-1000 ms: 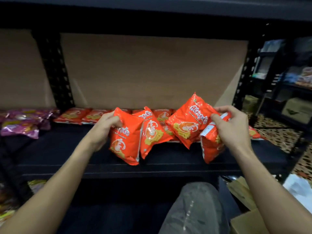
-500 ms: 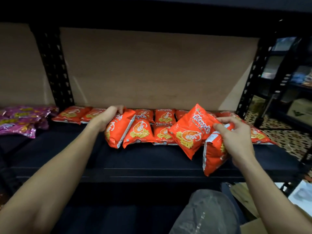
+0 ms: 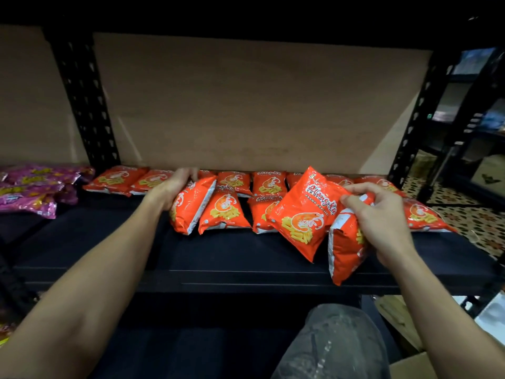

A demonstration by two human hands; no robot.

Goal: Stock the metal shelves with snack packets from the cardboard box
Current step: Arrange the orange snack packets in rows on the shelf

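Shelf (image 3: 109, 250) holds packets (image 3: 235, 182); left hand (image 3: 172, 190), right hand (image 3: 382, 222) grip more.

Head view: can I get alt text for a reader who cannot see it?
A person's left hand holds a tilted orange packet on a black metal shelf while the right hand grips two more prawn cracker packets over its front. Matching orange packets lie in rows along the back, with pink packets at far left.

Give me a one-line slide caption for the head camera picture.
Left hand grips a tilted orange packet on the black shelf; right hand holds two more packets.
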